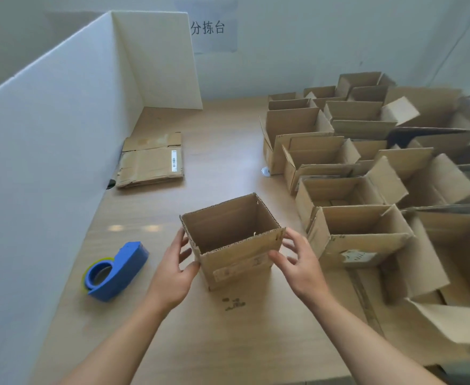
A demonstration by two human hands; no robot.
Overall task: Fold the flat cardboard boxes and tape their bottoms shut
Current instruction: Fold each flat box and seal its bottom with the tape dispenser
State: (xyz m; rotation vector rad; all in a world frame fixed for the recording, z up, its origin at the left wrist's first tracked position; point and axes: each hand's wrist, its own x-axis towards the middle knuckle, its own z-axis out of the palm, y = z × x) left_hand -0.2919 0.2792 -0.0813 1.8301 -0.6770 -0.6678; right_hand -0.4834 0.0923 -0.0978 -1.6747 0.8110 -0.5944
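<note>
Loosely, both grips spread: left hand (172, 270) touches the box (236, 259) corner; right hand (303, 262) just beside it.

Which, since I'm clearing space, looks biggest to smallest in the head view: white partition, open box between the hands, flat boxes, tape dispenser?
1. white partition
2. open box
3. flat boxes and tape dispenser look alike; dispenser is nearer, so unranked.

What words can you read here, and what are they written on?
"分拣台" on the paper sign on the wall.
Barcode label on the flat cardboard stack: too small to read.
Pale label on the open box in the middle: blurred.
White label on a folded box to its right: blurred.
</note>
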